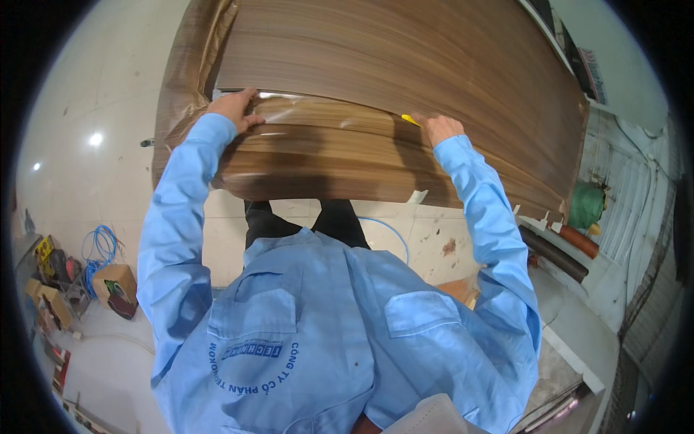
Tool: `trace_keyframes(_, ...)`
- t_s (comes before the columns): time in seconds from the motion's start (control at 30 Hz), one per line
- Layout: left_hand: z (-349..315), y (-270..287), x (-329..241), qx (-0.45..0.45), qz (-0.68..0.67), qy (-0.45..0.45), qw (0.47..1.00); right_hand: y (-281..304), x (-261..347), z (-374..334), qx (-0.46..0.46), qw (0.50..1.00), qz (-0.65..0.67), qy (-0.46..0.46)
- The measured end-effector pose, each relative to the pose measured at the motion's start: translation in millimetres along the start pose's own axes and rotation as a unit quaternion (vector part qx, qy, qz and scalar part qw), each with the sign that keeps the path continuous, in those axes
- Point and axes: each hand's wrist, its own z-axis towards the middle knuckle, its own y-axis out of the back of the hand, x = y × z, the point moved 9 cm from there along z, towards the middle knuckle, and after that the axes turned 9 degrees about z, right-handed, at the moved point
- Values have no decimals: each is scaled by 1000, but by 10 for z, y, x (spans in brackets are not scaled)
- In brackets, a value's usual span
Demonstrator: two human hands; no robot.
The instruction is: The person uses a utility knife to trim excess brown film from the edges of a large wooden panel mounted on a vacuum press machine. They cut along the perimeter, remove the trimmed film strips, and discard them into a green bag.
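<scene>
A large panel [405, 50] with brown wood grain lies in front of me. A glossy wood-grain sheet [318, 145] covers its near side, and a long seam runs between the two. At the left end of that seam, my left hand [235, 108] rests with its fingers stretched and the thumb apart on the sheet. My right hand [441, 129] is closed around a slim yellow utility knife [410, 119]. The yellow end sticks out to the left at the seam; its blade is too small to make out.
Loose brown wrapping film [191, 72] hangs at the panel's left edge. Pale tape [417, 196] sticks to the near edge. Dark and orange rolls [578, 240] lie at the right. A blue hose coil [101, 246] and a cardboard box [116, 281] are on the floor at the left.
</scene>
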Motion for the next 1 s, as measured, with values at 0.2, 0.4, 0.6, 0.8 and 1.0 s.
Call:
trace_keyframes(0.2,288,-763,-1180,173,43,18,984,-410,-865,-258,-51,998,30,17)
trace_keyframes(0.4,342,-942,-2301,163,67,-12,984,-527,-1340,-389,-65,997,28,38)
trace_keyframes(0.6,274,-923,-2653,194,25,-121,973,-732,-1767,-509,-49,998,23,-12)
trace_keyframes(0.8,274,-871,-2974,111,-8,-118,987,-817,-2006,-543,-33,999,7,-22)
trace_keyframes(1.0,87,-851,-3145,155,-22,-191,969,-887,-2508,-567,18,999,-1,-45)
